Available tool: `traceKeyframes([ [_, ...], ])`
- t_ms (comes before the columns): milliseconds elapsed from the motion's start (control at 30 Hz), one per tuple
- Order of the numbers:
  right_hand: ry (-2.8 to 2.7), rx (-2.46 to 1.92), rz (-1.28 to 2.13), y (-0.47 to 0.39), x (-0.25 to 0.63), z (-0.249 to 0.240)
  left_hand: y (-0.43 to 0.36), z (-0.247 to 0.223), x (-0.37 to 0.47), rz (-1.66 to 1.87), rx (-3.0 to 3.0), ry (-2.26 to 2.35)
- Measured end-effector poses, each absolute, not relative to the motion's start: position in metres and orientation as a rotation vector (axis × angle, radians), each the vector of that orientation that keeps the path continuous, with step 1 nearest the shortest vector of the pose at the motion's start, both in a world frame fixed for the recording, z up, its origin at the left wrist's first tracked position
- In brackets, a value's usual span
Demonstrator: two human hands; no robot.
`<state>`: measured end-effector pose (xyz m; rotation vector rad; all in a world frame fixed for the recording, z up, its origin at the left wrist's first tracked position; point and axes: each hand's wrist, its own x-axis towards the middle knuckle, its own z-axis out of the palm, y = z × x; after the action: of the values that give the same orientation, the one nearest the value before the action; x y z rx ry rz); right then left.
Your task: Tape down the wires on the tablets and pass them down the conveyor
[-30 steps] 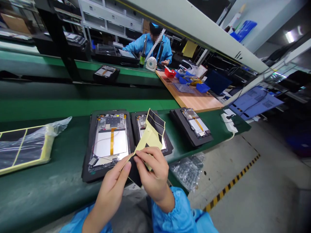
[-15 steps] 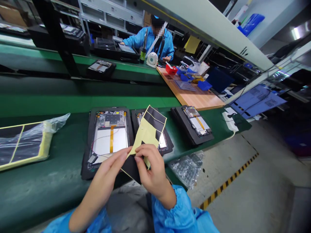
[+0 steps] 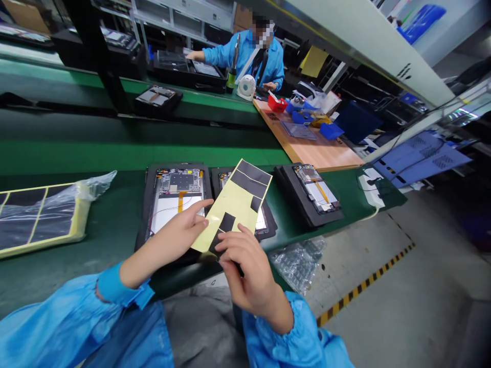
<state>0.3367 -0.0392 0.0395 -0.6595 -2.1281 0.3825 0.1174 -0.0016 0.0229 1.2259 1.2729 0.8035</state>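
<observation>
A yellow backing sheet (image 3: 217, 204) with black adhesive stickers on it is held up over the bench front. Its left edge lies against the thumb and fingers of my left hand (image 3: 184, 227), with the index finger stretched along it. Over the sheet's lower right part is my right hand (image 3: 251, 271), fingers curled toward the thumb. A dark piece, seemingly a black sticker, shows partly between them; the fingers hide the rest. Behind my left hand lies an opened tablet (image 3: 178, 181) with bare circuit board and white battery. A second opened tablet (image 3: 263, 222) is largely covered by the sheet.
Another opened tablet (image 3: 318, 189) rests on black foam at the right. A plastic-wrapped stack of black sticker sheets (image 3: 42, 217) lies left. Clear plastic packaging (image 3: 299, 260) sits below the bench edge. A co-worker (image 3: 245, 56) in blue sits across, behind a small white fan (image 3: 246, 88).
The sheet has turned flatter toward me, showing more of its yellow face. My left hand has shifted up, its index finger now extended. My right hand has moved slightly right and down.
</observation>
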Motion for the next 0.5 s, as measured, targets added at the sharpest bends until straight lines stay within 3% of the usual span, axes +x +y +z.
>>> traceKeyframes([
  [267, -2.145, -0.610, 0.619, -0.031, 0.342, 0.085, 0.001, 0.022, 0.126, 0.799, 1.810, 1.412],
  [500, -2.212, -0.472, 0.318, -0.005, 0.320, 0.084, -0.006, 0.018, 0.148, 0.937, 2.118, 1.262],
])
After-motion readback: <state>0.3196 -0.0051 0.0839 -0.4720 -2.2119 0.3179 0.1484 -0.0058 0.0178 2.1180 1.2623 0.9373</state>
